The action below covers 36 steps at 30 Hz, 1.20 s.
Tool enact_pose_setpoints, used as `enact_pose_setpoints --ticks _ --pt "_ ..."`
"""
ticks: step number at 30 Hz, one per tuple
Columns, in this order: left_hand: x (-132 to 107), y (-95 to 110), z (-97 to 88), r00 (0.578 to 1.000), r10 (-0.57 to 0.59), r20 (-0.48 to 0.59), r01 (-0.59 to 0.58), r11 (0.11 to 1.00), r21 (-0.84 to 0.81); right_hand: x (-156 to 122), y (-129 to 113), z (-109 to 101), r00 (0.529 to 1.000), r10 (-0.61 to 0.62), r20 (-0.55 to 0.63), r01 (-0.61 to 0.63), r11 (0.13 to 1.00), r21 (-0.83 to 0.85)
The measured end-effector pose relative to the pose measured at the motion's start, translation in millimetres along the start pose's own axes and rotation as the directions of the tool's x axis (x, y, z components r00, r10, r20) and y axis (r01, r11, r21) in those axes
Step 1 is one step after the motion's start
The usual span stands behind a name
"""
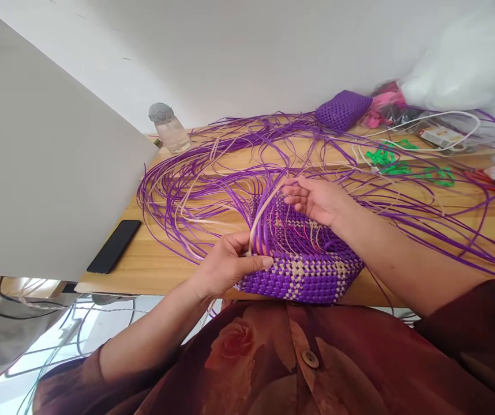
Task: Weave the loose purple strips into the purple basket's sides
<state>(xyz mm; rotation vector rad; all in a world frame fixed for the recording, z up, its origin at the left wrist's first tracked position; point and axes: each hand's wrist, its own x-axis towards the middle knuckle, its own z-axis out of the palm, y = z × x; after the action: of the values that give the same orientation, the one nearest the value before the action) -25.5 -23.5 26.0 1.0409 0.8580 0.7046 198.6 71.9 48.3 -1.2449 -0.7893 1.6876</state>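
A partly woven basket [312, 282] in purple and beige plastic strips rests at the table's front edge, close to my body. My left hand [234, 262] grips its left rim, with the thumb on the outer wall and the fingers behind. A beige strip [261, 216] rises in a curve from that rim. Its upper end reaches the fingertips of my right hand [310, 199], where thumb and index finger pinch it above the basket. The other right fingers are loosely curled. Long loose purple strips [165, 178] spread from the basket across the table.
A wooden table [152, 242] carries a black phone [114, 246] at left and a grey-lidded bottle [169, 128] behind. At the back right are a finished-looking purple woven piece [343, 110], green strips [388, 158], a white cable [475, 118] and plastic bags [459, 63]. A wall stands behind.
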Motion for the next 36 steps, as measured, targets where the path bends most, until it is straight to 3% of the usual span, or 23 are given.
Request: enact_pose_setpoints --ticks 2,4,6,7,9,10,12,14,15,16,17,18,19,21,22,23,25,27,31,36 --pt "-0.2 1.7 -0.2 0.999 -0.036 0.022 0.036 0.999 0.008 -7.0 2.4 4.7 0.995 0.029 0.092 -0.019 0.994 -0.105" --pt "-0.1 2.6 -0.1 0.998 -0.062 0.017 0.062 0.998 -0.01 -21.7 7.2 10.6 0.984 -0.022 0.175 0.085 0.928 -0.362" --pt "0.4 2.5 -0.1 0.997 -0.083 0.007 0.083 0.996 -0.039 -38.8 14.8 14.7 0.93 -0.262 0.257 0.366 0.7 -0.613" --pt "0.7 2.2 0.0 0.996 -0.089 0.003 0.089 0.995 -0.053 -46.2 19.2 15.5 0.846 -0.41 0.342 0.525 0.525 -0.669" --pt "1.2 1.7 0.3 0.995 -0.095 0.006 0.095 0.993 -0.076 -54.9 27.6 14.8 0.576 -0.6 0.556 0.762 0.146 -0.631" --pt "1.4 1.7 0.6 0.995 -0.099 0.01 0.099 0.991 -0.084 -55.9 30.7 13.2 0.433 -0.631 0.644 0.821 -0.018 -0.57" --pt "1.2 2.1 1.3 0.993 -0.118 0.016 0.119 0.989 -0.087 -53.3 33.1 8.5 0.216 -0.619 0.755 0.847 -0.265 -0.46" --pt "0.5 3.1 2.0 0.991 -0.137 0.0 0.137 0.989 -0.062 -49.7 29.8 3.6 0.096 -0.599 0.795 0.809 -0.418 -0.413" --pt "0.1 3.9 2.1 0.99 -0.143 -0.011 0.143 0.989 -0.042 -49.5 26.7 1.8 0.079 -0.574 0.815 0.796 -0.456 -0.399" --pt "-0.3 4.7 2.1 0.989 -0.147 -0.018 0.147 0.989 -0.021 -51.0 23.0 1.0 0.097 -0.547 0.831 0.791 -0.465 -0.398" --pt "-0.8 5.6 1.9 0.989 -0.147 -0.019 0.147 0.989 0.001 -54.2 19.4 1.4 0.15 -0.531 0.834 0.791 -0.441 -0.424" --pt "-1.2 6.6 1.6 0.989 -0.145 -0.017 0.146 0.989 0.023 -58.8 16.3 3.0 0.244 -0.525 0.815 0.791 -0.379 -0.481" --pt "-1.6 7.6 1.3 0.99 -0.143 -0.012 0.143 0.989 0.045 -64.4 13.8 5.8 0.375 -0.51 0.774 0.782 -0.275 -0.56" --pt "-2.3 9.7 0.9 0.99 -0.138 -0.004 0.137 0.986 0.089 -76.4 11.8 13.4 0.677 -0.399 0.618 0.692 0.061 -0.719" --pt "-2.7 10.6 1.0 0.991 -0.137 0.004 0.136 0.985 0.108 -81.8 12.1 17.5 0.802 -0.278 0.529 0.592 0.257 -0.763" --pt "-3.1 11.4 1.4 0.99 -0.137 0.013 0.135 0.984 0.118 -86.3 13.2 21.2 0.879 -0.13 0.459 0.467 0.427 -0.774" --pt "-4.1 12.0 3.1 0.99 -0.136 0.04 0.131 0.986 0.104 -92.9 16.3 26.4 0.917 0.102 0.386 0.241 0.628 -0.74" --pt "-4.9 11.4 5.6 0.99 -0.126 0.056 0.123 0.991 0.051 -97.7 19.6 28.4 0.917 0.176 0.359 0.148 0.686 -0.713" --pt "-6.1 6.6 9.2 0.993 -0.114 0.022 0.115 0.992 -0.046 -107.9 22.7 28.2 0.916 0.073 0.395 0.252 0.66 -0.707" --pt "-6.6 0.9 11.8 0.993 -0.099 -0.066 0.098 0.995 -0.023 -121.8 27.0 34.0 0.891 0.026 0.454 0.36 0.568 -0.74"
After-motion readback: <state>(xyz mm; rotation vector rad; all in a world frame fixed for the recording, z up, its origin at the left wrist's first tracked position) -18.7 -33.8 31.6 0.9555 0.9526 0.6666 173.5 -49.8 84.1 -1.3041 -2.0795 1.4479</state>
